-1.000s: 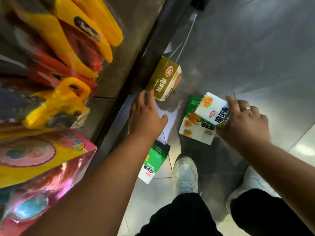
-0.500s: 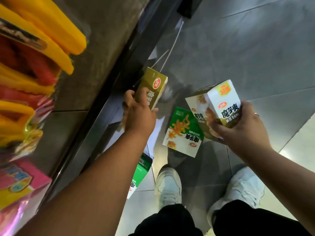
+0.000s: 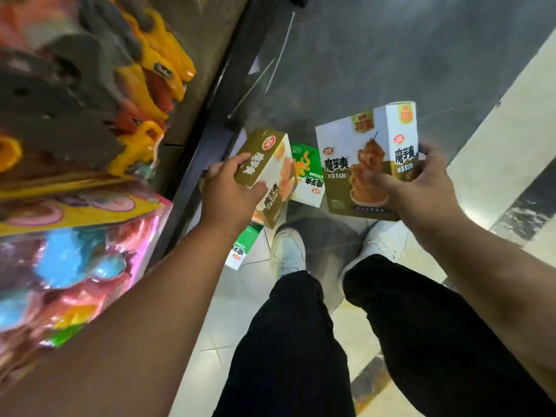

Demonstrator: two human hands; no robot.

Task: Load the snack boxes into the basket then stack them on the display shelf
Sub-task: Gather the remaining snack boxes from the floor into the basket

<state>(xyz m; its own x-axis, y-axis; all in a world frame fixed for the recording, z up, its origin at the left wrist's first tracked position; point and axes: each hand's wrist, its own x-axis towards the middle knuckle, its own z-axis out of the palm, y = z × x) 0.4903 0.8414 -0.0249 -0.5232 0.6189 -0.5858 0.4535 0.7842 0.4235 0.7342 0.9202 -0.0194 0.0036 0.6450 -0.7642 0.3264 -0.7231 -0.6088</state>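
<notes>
The left hand (image 3: 228,191), toward eleven o'clock from the view's centre, has its grip closed round a small olive-gold and white cardboard snack box (image 3: 267,173), which is tilted and held off the ground. At one o'clock the right hand (image 3: 421,188) grips a larger white and olive-gold cardboard snack box (image 3: 367,164) at its lower right corner, thumb laid across the printed front. Between the two held boxes a green and white cardboard snack box (image 3: 307,176) lies on the grey tiled floor (image 3: 391,55), partly hidden behind the small box. A second green and white snack box (image 3: 242,248) lies at six o'clock of the left wrist, beside a white shoe (image 3: 287,251). At nine o'clock a shelf (image 3: 204,40) carries yellow plastic toys (image 3: 156,70) and a pink toy package (image 3: 90,236).
</notes>
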